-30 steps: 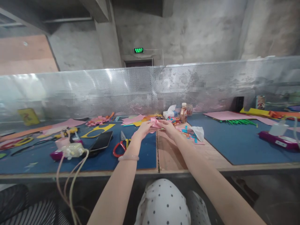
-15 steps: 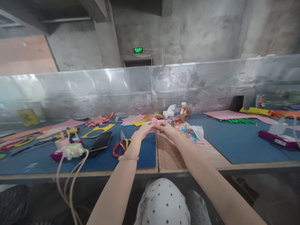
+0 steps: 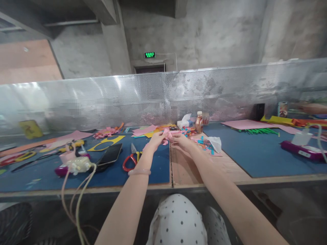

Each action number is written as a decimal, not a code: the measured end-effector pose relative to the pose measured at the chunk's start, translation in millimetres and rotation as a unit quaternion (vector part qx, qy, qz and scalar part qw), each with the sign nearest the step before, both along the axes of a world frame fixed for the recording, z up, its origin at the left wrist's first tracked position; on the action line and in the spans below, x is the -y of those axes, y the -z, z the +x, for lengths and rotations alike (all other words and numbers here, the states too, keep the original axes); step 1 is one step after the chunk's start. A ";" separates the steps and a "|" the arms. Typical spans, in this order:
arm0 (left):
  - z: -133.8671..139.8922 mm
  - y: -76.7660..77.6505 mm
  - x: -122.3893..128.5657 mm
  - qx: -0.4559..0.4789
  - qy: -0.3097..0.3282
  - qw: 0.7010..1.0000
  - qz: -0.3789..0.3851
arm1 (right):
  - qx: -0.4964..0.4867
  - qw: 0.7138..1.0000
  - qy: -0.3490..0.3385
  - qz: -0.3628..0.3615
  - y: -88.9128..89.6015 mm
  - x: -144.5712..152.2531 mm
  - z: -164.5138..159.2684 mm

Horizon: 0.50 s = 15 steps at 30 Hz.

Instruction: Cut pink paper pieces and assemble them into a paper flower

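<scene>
Both my hands meet over the far middle of the table, holding a small piece of pink paper (image 3: 166, 131) between them. My left hand (image 3: 157, 139) pinches it from the left. From the right, the fingers of my right hand (image 3: 180, 140) are closed on the same piece. The paper looks bent, but its exact shape is too small to make out. Below my left hand lies a pair of scissors (image 3: 130, 161) with red and yellow handles. Colourful paper scraps (image 3: 207, 145) lie to the right of my right hand.
A black phone (image 3: 110, 154) and a purple power strip (image 3: 62, 170) with cables lie left. Behind my hands stand a brown bottle (image 3: 199, 123) and a tissue pack (image 3: 184, 123). At right are green strips (image 3: 259, 131), another purple power strip (image 3: 298, 151) and another person's arm (image 3: 310, 108).
The pink paper has shifted slightly between my fingers, and more of it shows. Another person's arm has come into view at the far right.
</scene>
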<state>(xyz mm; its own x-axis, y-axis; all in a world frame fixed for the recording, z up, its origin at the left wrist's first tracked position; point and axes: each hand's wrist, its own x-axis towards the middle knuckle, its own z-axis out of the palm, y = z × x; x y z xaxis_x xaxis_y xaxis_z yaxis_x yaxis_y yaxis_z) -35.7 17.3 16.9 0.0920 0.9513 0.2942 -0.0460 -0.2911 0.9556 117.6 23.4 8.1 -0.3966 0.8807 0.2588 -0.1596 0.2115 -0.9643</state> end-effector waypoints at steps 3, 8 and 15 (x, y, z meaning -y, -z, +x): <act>0.2 -1.8 3.1 0.027 0.017 0.999 -0.007 | -0.052 0.998 0.017 -0.007 -0.7 -4.0 0.7; 2.7 -4.7 10.3 0.016 0.036 0.999 -0.009 | -0.092 0.995 0.034 -0.021 -2.4 -5.6 2.3; 3.3 -4.5 8.1 0.000 0.015 1.000 0.016 | -0.067 0.997 0.033 -0.016 2.5 -3.7 -4.7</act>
